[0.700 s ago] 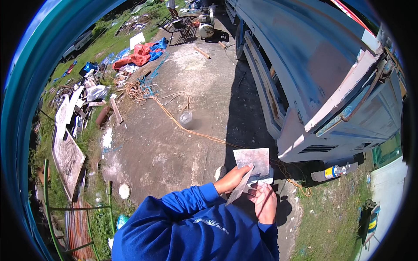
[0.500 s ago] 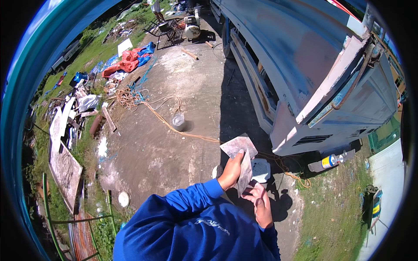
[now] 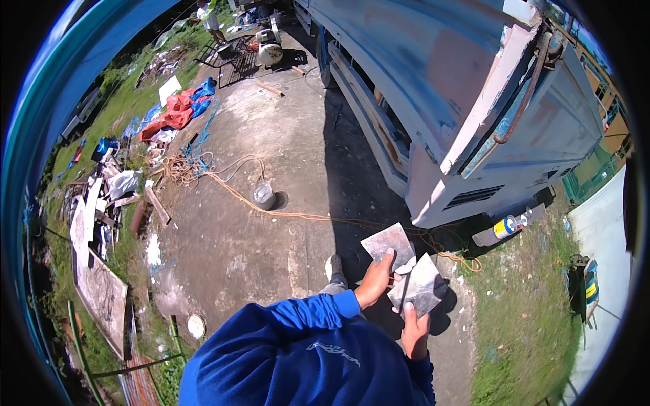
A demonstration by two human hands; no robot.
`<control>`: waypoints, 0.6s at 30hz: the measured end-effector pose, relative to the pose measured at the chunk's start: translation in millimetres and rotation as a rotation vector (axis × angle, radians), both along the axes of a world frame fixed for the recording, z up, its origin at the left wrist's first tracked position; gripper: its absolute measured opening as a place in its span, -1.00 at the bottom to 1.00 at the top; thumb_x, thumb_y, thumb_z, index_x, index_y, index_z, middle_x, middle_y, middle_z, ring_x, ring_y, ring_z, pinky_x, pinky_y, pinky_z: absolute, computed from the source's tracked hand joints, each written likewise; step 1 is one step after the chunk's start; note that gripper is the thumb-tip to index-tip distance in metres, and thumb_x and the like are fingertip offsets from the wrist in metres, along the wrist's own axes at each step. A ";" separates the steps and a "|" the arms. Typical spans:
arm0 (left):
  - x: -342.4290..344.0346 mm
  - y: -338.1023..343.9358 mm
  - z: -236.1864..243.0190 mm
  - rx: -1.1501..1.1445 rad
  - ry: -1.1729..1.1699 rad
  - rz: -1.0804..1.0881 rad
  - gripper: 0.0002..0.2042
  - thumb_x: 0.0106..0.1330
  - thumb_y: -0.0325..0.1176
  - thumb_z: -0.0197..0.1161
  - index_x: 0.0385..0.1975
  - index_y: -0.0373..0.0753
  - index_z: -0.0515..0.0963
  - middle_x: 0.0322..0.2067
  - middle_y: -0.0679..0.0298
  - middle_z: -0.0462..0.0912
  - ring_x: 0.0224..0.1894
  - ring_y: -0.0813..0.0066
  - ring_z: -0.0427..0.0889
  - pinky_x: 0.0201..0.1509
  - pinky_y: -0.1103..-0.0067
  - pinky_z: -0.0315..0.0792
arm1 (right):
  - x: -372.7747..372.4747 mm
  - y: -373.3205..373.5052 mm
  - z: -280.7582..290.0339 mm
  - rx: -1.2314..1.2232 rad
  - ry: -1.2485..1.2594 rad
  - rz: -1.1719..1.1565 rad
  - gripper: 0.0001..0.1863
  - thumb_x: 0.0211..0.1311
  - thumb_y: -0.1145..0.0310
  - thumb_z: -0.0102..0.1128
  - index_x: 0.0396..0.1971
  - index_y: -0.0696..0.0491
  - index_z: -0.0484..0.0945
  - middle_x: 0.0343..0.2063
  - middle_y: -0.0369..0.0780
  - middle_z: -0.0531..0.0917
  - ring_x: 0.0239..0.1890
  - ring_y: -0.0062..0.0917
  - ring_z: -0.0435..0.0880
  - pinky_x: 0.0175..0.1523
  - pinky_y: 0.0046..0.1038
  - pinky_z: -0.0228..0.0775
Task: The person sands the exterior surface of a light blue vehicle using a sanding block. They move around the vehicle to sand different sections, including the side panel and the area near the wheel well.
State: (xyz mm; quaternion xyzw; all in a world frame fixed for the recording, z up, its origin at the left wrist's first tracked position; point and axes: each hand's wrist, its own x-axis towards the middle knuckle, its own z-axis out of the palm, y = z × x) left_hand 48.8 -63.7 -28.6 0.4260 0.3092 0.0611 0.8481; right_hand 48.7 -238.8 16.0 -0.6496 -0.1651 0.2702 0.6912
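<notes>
In my left hand (image 3: pixel 376 280) is a thin, square, grey-white smeared plate (image 3: pixel 387 244), its near corner pinched under the thumb. A second plate (image 3: pixel 421 285) of like shape, with grey smears and a dark edge, is gripped by my right hand (image 3: pixel 414 331), thumb on top. The two plates lie side by side, almost touching, in front of my body. Both carry what looks like dried paste. Fingers under the plates are mostly hidden. Blue sleeves cover my arms.
A large grey-blue truck body (image 3: pixel 467 149) stands to the right. An orange cord (image 3: pixel 305 215) runs across the concrete past a bucket (image 3: pixel 264 195). Cans (image 3: pixel 504 227) lie on a board beside the truck. Scrap wood (image 3: pixel 101 284) is at left; a person (image 3: pixel 210 21) stands far off.
The plates were crossed, the right one on edge; now they are apart, with the right one's broad face up. Both hands have moved slightly right. A white perforated surface is now mostly hidden.
</notes>
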 end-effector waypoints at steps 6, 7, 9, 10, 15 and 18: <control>-23.3 16.7 -20.1 0.181 0.067 0.058 -0.60 0.48 -0.11 0.04 0.07 -0.33 0.51 -0.07 0.22 0.64 -0.04 0.37 0.60 -0.11 0.46 0.53 | 8.6 -39.9 -41.1 0.019 0.120 -0.353 -0.52 0.43 0.39 0.05 0.28 0.19 0.27 0.14 -0.14 0.47 0.08 -0.35 0.56 0.03 -0.29 0.57; -27.6 18.9 -21.2 0.196 0.099 0.030 -0.60 0.47 -0.13 0.05 0.06 -0.34 0.51 -0.06 0.20 0.64 -0.05 0.35 0.60 -0.09 0.45 0.53 | 9.4 -45.4 -38.1 0.037 0.174 -0.405 -0.51 0.44 0.37 0.05 0.29 0.18 0.26 0.14 -0.14 0.47 0.08 -0.33 0.57 -0.01 -0.26 0.60; -35.0 24.9 -18.3 0.230 0.160 -0.030 -0.61 0.46 -0.17 0.05 0.05 -0.37 0.52 -0.05 0.17 0.63 -0.06 0.32 0.61 -0.06 0.43 0.54 | 8.8 -64.0 -37.2 0.057 0.238 -0.460 -0.49 0.45 0.32 0.05 0.30 0.16 0.24 0.15 -0.13 0.46 0.08 -0.29 0.57 -0.09 -0.22 0.65; -38.2 29.9 -23.2 0.240 0.185 -0.031 -0.62 0.45 -0.18 0.05 0.05 -0.38 0.52 -0.04 0.14 0.62 -0.06 0.31 0.61 -0.06 0.42 0.54 | 10.3 -68.6 -36.5 0.046 0.272 -0.516 -0.49 0.45 0.29 0.04 0.30 0.15 0.25 0.14 -0.13 0.46 0.07 -0.29 0.58 -0.10 -0.22 0.65; -31.5 51.7 -15.9 0.405 0.409 -0.203 -0.67 0.43 -0.26 0.00 -0.02 -0.36 0.55 -0.14 -0.01 0.61 -0.16 0.28 0.64 -0.18 0.40 0.58 | 27.2 -105.5 -47.7 0.044 0.334 -0.760 -0.47 0.45 0.16 0.07 0.28 0.12 0.28 0.13 -0.13 0.48 0.05 -0.32 0.60 -0.12 -0.25 0.65; -24.6 60.4 -72.7 0.544 0.395 -0.172 -0.67 0.41 -0.37 -0.01 0.10 -0.34 0.47 -0.04 0.04 0.59 -0.06 0.24 0.64 -0.14 0.40 0.61 | 31.8 -123.8 -40.8 0.021 0.368 -0.889 -0.47 0.41 0.17 0.10 0.27 0.10 0.29 0.07 -0.16 0.54 0.02 -0.37 0.63 -0.17 -0.34 0.63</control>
